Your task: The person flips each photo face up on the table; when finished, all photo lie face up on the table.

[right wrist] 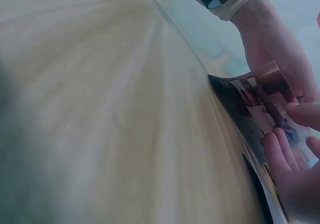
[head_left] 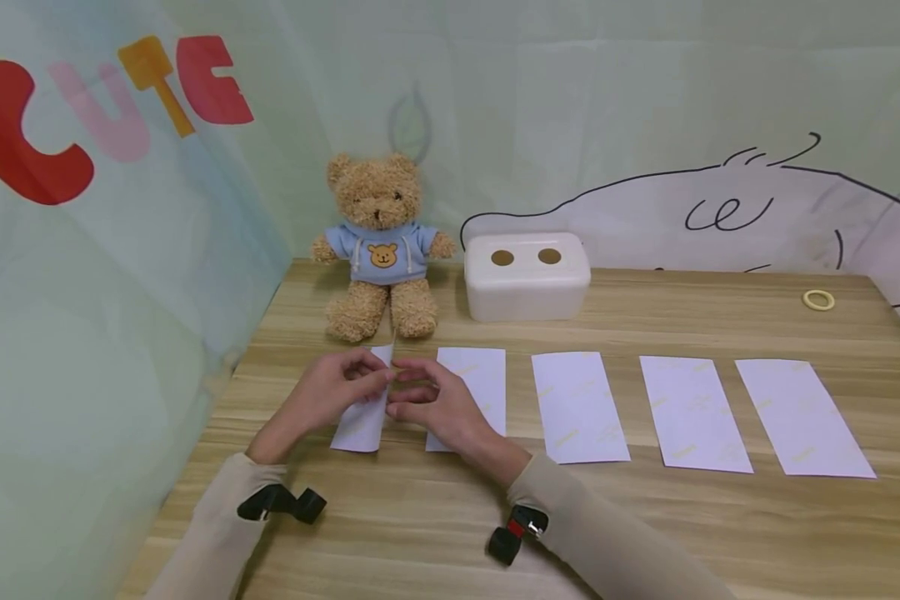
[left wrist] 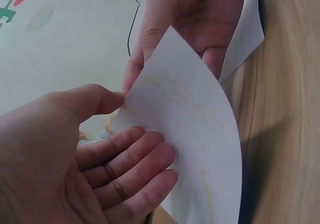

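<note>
A photo print [head_left: 362,417] stands half raised and bent on the table at the left end of the row. The left hand [head_left: 341,385] holds it near one edge; the thumb and fingertips lie at its white back in the left wrist view. The right hand [head_left: 450,408] is on its other side, fingers gently bent and tips at the print. Whether the right hand pinches it is hidden. The right wrist view shows the printed picture side [right wrist: 262,101], dark and reddish. Below the right hand lies another sheet [head_left: 483,383], white side up.
Three more white-backed sheets lie in the row to the right: one [head_left: 581,408], another [head_left: 696,414] and the last [head_left: 805,417]. Behind sit a teddy bear [head_left: 382,242] and a white box with two holes [head_left: 527,287]. A yellow ring [head_left: 818,300] lies at the far right.
</note>
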Action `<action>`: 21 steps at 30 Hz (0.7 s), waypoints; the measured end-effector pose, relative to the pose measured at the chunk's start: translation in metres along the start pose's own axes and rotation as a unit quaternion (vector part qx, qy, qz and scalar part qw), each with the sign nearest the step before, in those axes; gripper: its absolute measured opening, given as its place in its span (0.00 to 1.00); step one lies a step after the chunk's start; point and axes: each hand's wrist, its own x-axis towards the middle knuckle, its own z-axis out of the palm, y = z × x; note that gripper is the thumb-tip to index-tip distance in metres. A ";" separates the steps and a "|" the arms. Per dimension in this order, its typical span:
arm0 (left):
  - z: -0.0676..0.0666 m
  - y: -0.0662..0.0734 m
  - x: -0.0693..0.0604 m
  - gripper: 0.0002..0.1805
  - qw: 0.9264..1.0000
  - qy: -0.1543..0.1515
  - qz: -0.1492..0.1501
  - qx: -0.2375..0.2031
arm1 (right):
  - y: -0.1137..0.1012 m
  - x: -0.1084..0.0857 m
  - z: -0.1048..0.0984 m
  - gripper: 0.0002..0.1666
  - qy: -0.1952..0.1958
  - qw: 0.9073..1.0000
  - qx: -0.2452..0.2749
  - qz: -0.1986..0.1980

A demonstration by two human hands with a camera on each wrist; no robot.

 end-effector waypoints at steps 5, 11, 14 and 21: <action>-0.002 0.005 -0.002 0.13 1.000 0.000 0.005 -0.012 | 0.000 -0.001 0.003 0.36 -0.006 1.000 0.010 -0.007; -0.003 0.012 -0.007 0.10 1.000 0.017 0.002 0.003 | -0.001 -0.003 0.004 0.36 -0.009 1.000 0.013 -0.005; -0.006 0.017 -0.009 0.11 1.000 0.025 -0.007 0.007 | -0.002 -0.003 0.004 0.36 -0.008 1.000 0.010 -0.009; -0.018 0.025 -0.013 0.13 0.998 0.047 -0.005 0.029 | -0.001 0.000 0.002 0.34 -0.003 1.000 0.000 -0.014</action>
